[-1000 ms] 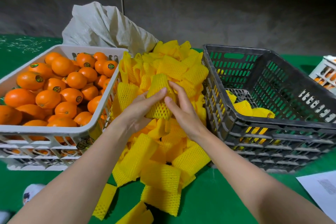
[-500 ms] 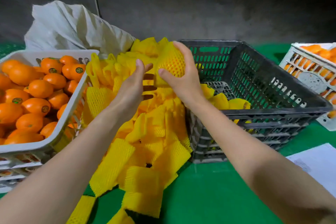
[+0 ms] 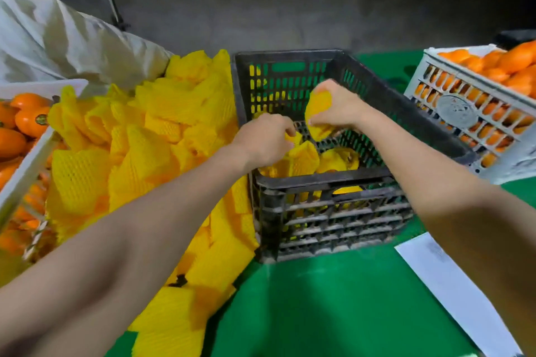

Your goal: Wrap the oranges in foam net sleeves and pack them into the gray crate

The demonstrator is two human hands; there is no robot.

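Right hand [image 3: 339, 107]: clenched round sleeved orange [image 3: 317, 117], held inside gray crate [image 3: 319, 181], above its floor. Left hand [image 3: 266, 139]: pinched sleeve tail [image 3: 292, 136] just below. Step was judged as packing. Next move called for lowering gently beside wrapped oranges [image 3: 333, 159], then releasing.

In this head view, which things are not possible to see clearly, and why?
Fruit inside the foam sleeve: head view, hidden by net and right hand.
Whether the left hand grips anything: head view, fingers turned away, blurred.
Number of wrapped oranges in the gray crate: near wall hides them.
The left white crate: cut by frame edge.
Print on the paper: blurred.
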